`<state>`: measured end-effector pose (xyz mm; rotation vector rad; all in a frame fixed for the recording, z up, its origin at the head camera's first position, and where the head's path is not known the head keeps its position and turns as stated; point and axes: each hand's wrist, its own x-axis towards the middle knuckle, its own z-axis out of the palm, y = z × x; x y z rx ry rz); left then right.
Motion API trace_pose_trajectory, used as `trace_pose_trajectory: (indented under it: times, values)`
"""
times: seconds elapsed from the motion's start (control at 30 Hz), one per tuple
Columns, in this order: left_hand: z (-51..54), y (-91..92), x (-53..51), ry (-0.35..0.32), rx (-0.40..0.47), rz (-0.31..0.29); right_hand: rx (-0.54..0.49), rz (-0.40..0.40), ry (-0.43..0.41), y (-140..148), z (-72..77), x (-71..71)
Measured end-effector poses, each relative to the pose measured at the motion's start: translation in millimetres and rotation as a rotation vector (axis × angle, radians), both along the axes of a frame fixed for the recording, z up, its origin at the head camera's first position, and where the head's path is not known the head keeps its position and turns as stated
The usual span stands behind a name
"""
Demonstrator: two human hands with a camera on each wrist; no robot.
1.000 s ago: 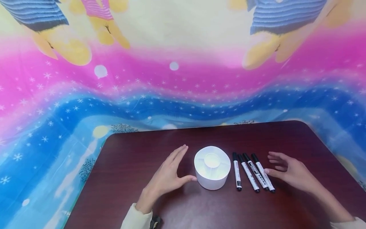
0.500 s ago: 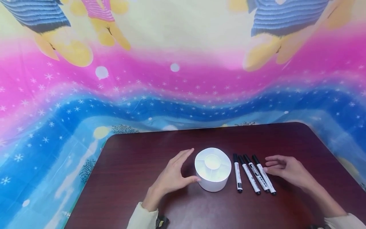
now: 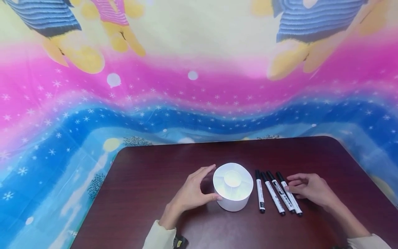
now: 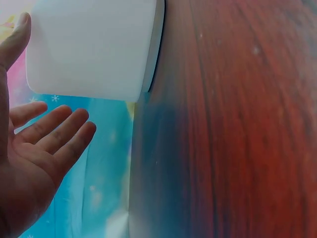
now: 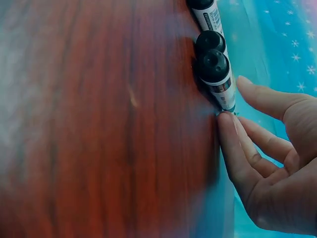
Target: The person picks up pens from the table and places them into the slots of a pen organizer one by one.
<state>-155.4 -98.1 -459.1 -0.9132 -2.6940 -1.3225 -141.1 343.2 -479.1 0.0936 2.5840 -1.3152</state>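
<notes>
A white round organizer [image 3: 234,205], with a central ring and divided compartments, stands upright on the table. My left hand [image 3: 196,192] curves loosely around its left side, thumb tip by the rim; in the left wrist view the organizer's wall [image 4: 94,49] is beyond the spread fingers. Several black-capped white markers lie side by side to its right, from the leftmost marker [image 3: 260,193] to the rightmost marker [image 3: 292,197]. My right hand [image 3: 314,190] is at that rightmost one, fingertips beside it and thumb above. In the right wrist view, a gap shows between the thumb and fingers [image 5: 233,148].
The dark reddish-brown table [image 3: 149,180] has rounded far corners. Behind it hangs a colourful cloth [image 3: 174,90] with snowflakes and cartoon figures, meeting the table's far edge. A dark strap [image 3: 180,242] shows at the left sleeve.
My left hand has moved right, closer around the organizer. My right hand has come left to the rightmost marker, its thumb and fingers drawing nearer together. The head view has shifted slightly.
</notes>
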Motion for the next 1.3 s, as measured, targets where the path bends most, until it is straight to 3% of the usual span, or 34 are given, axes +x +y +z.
trace_pose_trajectory:
  times: [0.17,0.3,0.53,0.7,0.8,1.0,1.3]
  values:
    - [-0.2,3.4,-0.4,0.024,-0.027,0.007,0.093,-0.005,-0.009,-5,4.1,-5.8]
    - [0.0,4.9,-0.6,0.024,-0.032,0.014,0.111,0.002,-0.038,-8,10.4,-10.8]
    - [0.4,5.0,-1.4,0.011,-0.053,0.01,0.059,0.031,-0.079,-7,19.7,-12.8]
    - [3.5,1.0,-2.7,-0.016,0.017,-0.013,0.009,0.056,0.002,-6,37.7,-10.2]
    - [5.0,-0.3,-3.1,-0.029,0.04,-0.022,-0.055,0.053,0.085,-12,51.5,-8.2]
    - [4.9,3.1,-0.4,0.024,-0.05,-0.015,-0.238,0.053,0.24,-42,78.1,-2.4]
    - [3.7,5.0,3.5,-0.01,-0.075,0.013,-0.47,0.021,0.326,-85,101.1,1.6]
